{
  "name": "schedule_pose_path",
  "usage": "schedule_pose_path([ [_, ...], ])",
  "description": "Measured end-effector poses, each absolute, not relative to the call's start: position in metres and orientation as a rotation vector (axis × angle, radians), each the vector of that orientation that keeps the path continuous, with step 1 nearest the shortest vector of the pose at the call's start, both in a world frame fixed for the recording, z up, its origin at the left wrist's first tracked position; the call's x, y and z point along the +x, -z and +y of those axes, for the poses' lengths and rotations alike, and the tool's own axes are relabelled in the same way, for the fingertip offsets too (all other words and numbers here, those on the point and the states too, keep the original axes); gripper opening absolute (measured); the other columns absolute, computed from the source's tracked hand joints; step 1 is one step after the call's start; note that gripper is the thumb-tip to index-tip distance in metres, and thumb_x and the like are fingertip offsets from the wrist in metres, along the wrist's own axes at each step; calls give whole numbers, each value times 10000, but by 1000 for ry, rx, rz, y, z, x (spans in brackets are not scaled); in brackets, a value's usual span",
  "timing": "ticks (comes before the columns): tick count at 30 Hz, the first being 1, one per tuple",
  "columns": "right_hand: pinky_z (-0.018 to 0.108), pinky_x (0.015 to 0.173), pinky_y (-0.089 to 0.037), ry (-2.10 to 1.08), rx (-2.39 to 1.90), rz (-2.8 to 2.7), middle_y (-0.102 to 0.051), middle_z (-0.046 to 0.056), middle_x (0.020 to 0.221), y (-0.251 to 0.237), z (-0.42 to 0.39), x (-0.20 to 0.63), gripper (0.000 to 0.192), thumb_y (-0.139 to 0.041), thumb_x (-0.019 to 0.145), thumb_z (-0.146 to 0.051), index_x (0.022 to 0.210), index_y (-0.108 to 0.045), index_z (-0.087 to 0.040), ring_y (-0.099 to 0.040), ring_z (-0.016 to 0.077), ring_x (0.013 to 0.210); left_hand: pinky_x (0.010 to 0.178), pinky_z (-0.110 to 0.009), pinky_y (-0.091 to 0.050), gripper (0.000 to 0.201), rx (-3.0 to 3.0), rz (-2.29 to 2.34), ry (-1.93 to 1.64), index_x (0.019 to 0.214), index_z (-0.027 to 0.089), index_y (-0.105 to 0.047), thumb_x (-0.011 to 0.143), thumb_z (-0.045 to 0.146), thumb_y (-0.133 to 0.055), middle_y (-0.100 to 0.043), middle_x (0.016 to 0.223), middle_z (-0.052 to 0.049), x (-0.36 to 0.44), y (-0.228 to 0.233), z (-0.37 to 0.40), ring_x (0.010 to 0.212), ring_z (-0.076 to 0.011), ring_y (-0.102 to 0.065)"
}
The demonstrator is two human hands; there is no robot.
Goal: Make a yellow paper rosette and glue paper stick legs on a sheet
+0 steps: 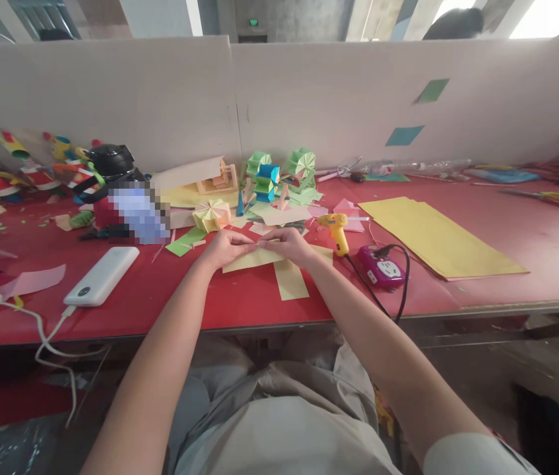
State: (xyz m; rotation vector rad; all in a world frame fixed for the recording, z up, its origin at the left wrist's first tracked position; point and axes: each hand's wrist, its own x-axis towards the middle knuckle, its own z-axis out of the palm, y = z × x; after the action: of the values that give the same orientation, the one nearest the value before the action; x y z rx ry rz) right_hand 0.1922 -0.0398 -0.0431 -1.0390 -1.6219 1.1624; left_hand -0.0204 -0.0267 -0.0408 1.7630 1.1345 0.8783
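Head cam: L hand [224,247] + R hand [286,244] meet on pale yellow paper strip [254,258], fingertips pinching its top edge. Strip lies on red table [531,244], near front edge. Yellow glue gun [337,231] just to R; white power bank [101,276] to L.

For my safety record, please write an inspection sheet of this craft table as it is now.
Surface: red table, strewn with paper scraps.
Job's things: pale yellow paper strip pressed flat under both hands; second strip below it.
Clutter: folded paper fans, yellow sheets, black bottle, scissors.
Hands: left hand and right hand pinch the strip, fingertips meeting.
Cables: glue gun beside a pink power socket, black cord over the table edge; white cable from the power bank.
Surroundings: white partition with two paper squares.
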Motion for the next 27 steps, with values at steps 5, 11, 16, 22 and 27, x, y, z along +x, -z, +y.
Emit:
schedule_pose_path([
  [5,291,743,-484,-1134,-1040,-1565,-749,58,894,45,-36,196,308,-798,687,-449,843,-797,-182,-651,189,847,800,-365,-557,417,1695,1135,-909,844,194,-808,614,538,-859,-791,874,-87,-30,41,-22,863,-261,-719],
  [11,298,756,-492,-1156,-1075,-1485,-757,58,908,48,-31,201,302,-823,662,-414,854,-798,-182,-659,183,837,798,-360,-532,431,1644,1180,-938,846,178,-805,606,531,-868,-786,867,-95,-45,40,-17,835,-250,-701],
  [16,297,757,-500,-1229,-1079,-1442,-756,57,881,50,-29,205,335,-831,658,-422,883,-800,-175,-659,170,802,781,-355,-524,485,1615,1235,-1010,860,163,-806,603,570,-861,-785,866,-97,-49,42,-14,812,-248,-694],
  [22,270,702,-473,-1197,-1123,-1393,-743,51,848,44,-32,207,376,-839,640,-419,910,-801,-160,-628,145,748,780,-363,-533,499,1608,1205,-1059,841,154,-795,594,582,-864,-779,837,-101,-48,42,-14,812,-251,-694],
  [27,255,604,-423,-1225,-1098,-1381,-714,45,777,39,-35,206,412,-843,624,-462,874,-792,-138,-570,117,655,844,-369,-517,454,1616,1186,-1133,859,165,-801,649,566,-841,-782,900,-90,-49,42,-14,870,-245,-686],
])
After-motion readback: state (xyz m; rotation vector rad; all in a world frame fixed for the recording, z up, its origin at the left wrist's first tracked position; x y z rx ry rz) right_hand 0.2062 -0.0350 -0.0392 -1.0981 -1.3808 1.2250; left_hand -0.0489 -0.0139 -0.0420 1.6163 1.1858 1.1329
